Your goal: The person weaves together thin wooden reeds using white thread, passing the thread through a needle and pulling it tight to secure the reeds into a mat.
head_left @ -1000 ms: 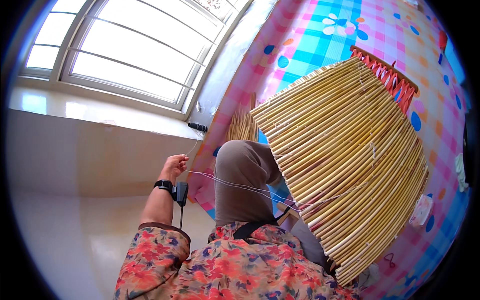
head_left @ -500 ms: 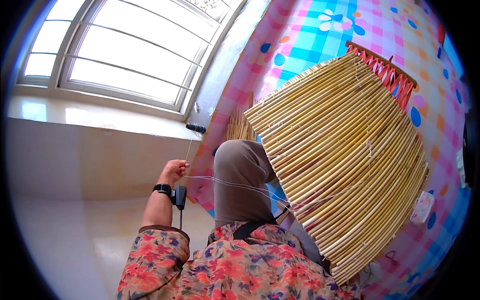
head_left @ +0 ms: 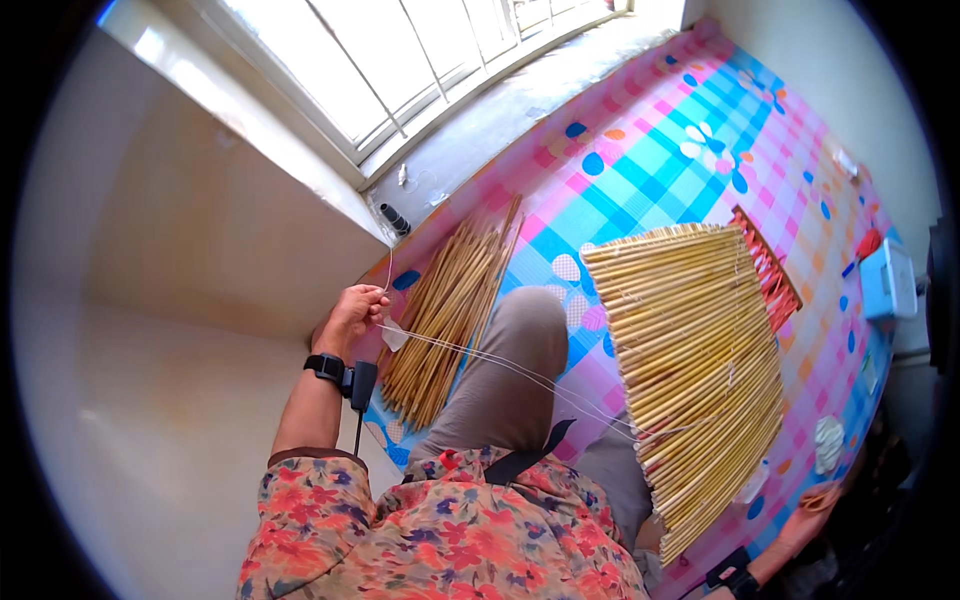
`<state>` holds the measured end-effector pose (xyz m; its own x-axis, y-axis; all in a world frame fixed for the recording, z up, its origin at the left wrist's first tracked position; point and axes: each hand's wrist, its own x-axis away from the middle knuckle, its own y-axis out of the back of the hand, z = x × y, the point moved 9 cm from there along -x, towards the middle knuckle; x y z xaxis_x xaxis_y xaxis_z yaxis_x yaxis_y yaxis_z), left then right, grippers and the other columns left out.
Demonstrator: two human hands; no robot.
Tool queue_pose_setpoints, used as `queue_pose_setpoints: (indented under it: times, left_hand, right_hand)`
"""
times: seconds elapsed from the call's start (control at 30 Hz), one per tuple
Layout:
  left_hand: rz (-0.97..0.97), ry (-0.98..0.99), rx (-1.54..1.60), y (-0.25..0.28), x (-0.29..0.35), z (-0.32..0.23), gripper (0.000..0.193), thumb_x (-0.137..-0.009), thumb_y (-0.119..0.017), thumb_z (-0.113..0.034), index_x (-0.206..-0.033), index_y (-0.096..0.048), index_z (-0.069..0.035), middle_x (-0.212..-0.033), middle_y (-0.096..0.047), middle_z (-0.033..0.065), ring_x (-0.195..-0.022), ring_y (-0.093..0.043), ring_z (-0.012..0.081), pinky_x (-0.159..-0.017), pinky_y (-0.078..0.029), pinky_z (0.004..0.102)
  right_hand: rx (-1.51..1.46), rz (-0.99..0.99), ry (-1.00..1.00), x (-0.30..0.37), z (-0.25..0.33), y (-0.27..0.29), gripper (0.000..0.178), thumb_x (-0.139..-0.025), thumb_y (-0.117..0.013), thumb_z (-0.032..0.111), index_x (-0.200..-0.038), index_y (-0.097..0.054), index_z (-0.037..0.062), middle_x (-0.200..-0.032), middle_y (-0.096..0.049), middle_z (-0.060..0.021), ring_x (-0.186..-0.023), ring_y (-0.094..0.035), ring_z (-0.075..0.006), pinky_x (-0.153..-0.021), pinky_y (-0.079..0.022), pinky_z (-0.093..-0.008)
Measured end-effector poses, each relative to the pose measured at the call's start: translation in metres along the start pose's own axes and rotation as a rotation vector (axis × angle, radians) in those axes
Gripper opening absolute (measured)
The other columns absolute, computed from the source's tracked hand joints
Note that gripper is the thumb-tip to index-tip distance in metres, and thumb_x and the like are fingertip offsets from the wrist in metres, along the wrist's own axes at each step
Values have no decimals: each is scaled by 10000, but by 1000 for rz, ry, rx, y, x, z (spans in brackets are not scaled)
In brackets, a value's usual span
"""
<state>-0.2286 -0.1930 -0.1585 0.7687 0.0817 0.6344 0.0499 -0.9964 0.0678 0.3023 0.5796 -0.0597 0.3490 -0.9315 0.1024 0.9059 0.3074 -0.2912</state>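
Stick mat [head_left: 700,380]: where?

Between 3 and 4 o'clock from centre, over the checked floor sheet [head_left: 630,180]. Red lacing [head_left: 768,275] at its 1 o'clock end.

Left hand [head_left: 360,308]?

At 9 o'clock, fingers pinched narrow on white thread [head_left: 470,349]. Strands run toward 4 o'clock onto the mat; another line goes up toward the black spool [head_left: 395,218].

Right hand [head_left: 812,508]?

4 o'clock, apart from the mat. Can't tell its grip, too small.

Step?

Looks like drawing thread out from the mat; strands nearly straight.

Next move calls for?

Probably steady tension, clear of the loose sticks [head_left: 445,320] just 3 o'clock of the left hand, then the right hand at the mat's 9 o'clock edge to guide it.
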Motion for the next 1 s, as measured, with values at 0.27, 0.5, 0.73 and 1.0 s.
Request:
queue_pose_setpoints:
  times: [0.27, 0.5, 0.73, 1.0]
  left_hand:
    - [178, -30, 174, -14, 5, 33, 78, -874, -569, -83, -900, -544, -13, -688, -575, 43, -467, -429, 40, -414, -354, 177]
    - [158, -75, 367, -7, 11, 29, 60, -871, -569, -90, -875, -547, -34, -659, -570, 35, -442, -408, 36, -375, -331, 178]
    - [133, -78, 364, 9, 17, 21, 86, -896, -527, -105, -921, -560, -29, -643, -532, -12, -407, -338, 9, -368, -274, 154]
    - [160, -43, 333, 11, 21, 19, 97, -903, -510, -106, -929, -565, -31, -624, -497, -28, -401, -325, 7, -360, -255, 157]
  right_hand:
    - [344, 977, -222, 172, -22, -521, 422, -866, -547, 157, -1238, -401, 22, -727, -457, 14, -558, -445, -55, -442, -357, -180]
    - [826, 1700, -614, 353, -231, -650, 404, -804, -681, 356, -1023, -579, 31, -686, -524, 14, -545, -493, -50, -460, -410, -199]
    - [947, 1711, -715, 387, -326, -648, 466, -783, -693, 407, -1024, -588, 22, -619, -494, 16, -485, -454, -61, -410, -379, -217]
    - [907, 1782, -806, 410, -338, -657, 465, -785, -688, 406, -1025, -589, 20, -694, -526, 7, -543, -499, -70, -451, -410, -214]
